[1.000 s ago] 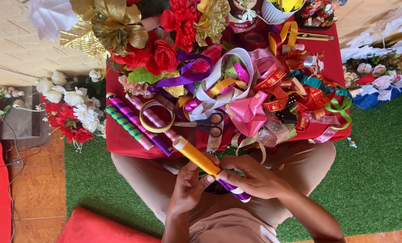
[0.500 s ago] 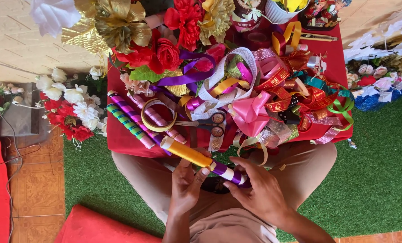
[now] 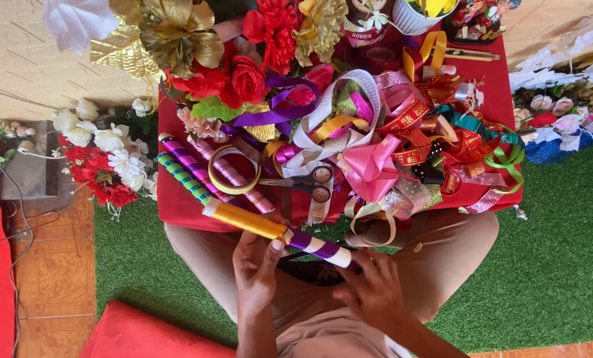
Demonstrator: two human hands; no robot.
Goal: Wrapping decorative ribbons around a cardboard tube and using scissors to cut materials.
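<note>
One ribbon-wrapped stick (image 3: 280, 232), held across the lap at the 6 o'clock edge of the red table (image 3: 177, 205). Finish: smooth gold ribbon over the upper-left length, purple-and-white spiral over the lower-right length; the two meet near the left thumb. Axis runs from 10 o'clock down to 4 o'clock.

Left hand (image 3: 257, 268): under the stick at mid-length, thumb pressed on the gold-to-purple join, fingers curled up around the shaft.

Right hand (image 3: 373, 292): at the stick's 4 o'clock end, fingers loosely spread and bent, tips touching the purple-and-white end; whether they pinch it cannot be told.

Nearby stock, all on the table:
- Two more wrapped sticks, one green-and-yellow (image 3: 184, 179), one purple-and-pink (image 3: 197, 166), at 11 o'clock of the held one.
- Scissors (image 3: 303, 182) at 12 o'clock.
- Gold ribbon loop (image 3: 233, 171) beside them.
- Pink ribbon bow (image 3: 373, 166) at 1 o'clock.
- Red artificial roses (image 3: 233, 79) further back.
</note>
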